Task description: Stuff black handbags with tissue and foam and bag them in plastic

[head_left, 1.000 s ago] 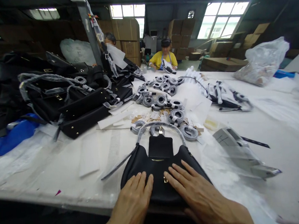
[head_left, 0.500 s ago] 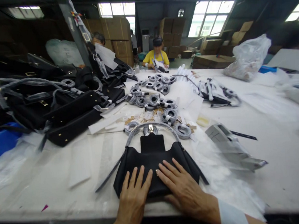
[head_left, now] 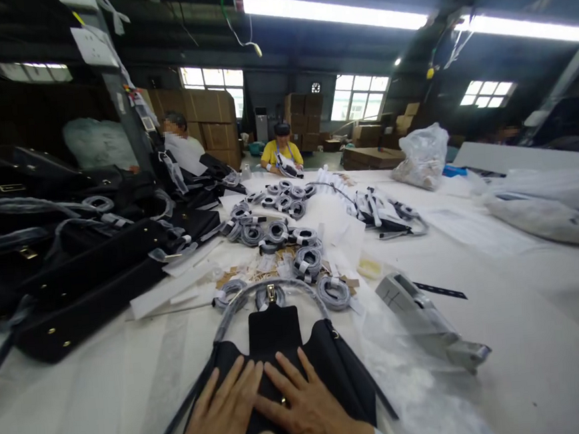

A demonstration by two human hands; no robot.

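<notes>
A black handbag (head_left: 346, 373) lies flat on the white table in front of me. Its flap (head_left: 274, 332) with a gold clasp points away from me, and a wrapped handle (head_left: 227, 315) arches beyond it. My left hand (head_left: 224, 409) rests on the left half of the bag with fingers spread. On its right half lies my right hand (head_left: 304, 403), palm down and fingers apart, partly around a small gold fitting. The two hands almost meet at the middle. The bag's near edge is out of frame.
Several coiled straps (head_left: 276, 231) lie beyond the bag. Black handbags (head_left: 89, 293) are piled on the left. A grey plastic package (head_left: 422, 320) and a black strip (head_left: 440, 290) lie to the right. A co-worker in yellow (head_left: 284, 152) sits across the table.
The view has tilted up, so the bag and hands sit lower in the frame. Both hands have slid up the bag toward the flap and closer to each other.
</notes>
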